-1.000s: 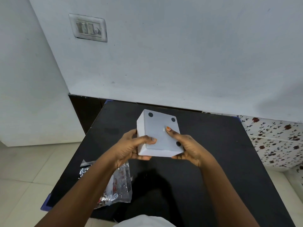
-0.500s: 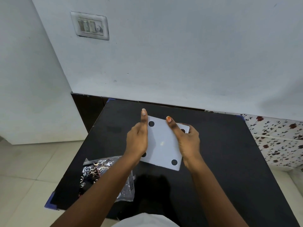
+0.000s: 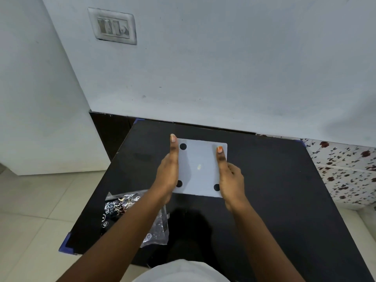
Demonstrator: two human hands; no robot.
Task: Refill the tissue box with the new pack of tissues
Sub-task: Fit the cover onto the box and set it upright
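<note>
A white square tissue box (image 3: 198, 169) is held upside down over the black table (image 3: 284, 190), its flat base with round black rubber feet facing me. My left hand (image 3: 167, 176) grips its left side, thumb stretched along the edge. On the right side sits my right hand (image 3: 231, 178), its thumb pressing on the base near the far right corner. A clear plastic pack with silver and black print (image 3: 130, 212) lies on the table's near left part, partly hidden under my left forearm. The box's opening is out of sight.
The table stands against a pale wall with a switch plate (image 3: 113, 26) high on the left. Tiled floor (image 3: 30, 210) lies to the left, and a flower-patterned surface (image 3: 345, 171) to the right. White cloth (image 3: 181, 271) shows at the bottom edge.
The box was tilted with a side wall showing; it has turned so its base faces me squarely. Both hands shifted from cradling it to flanking its sides, thumbs extended.
</note>
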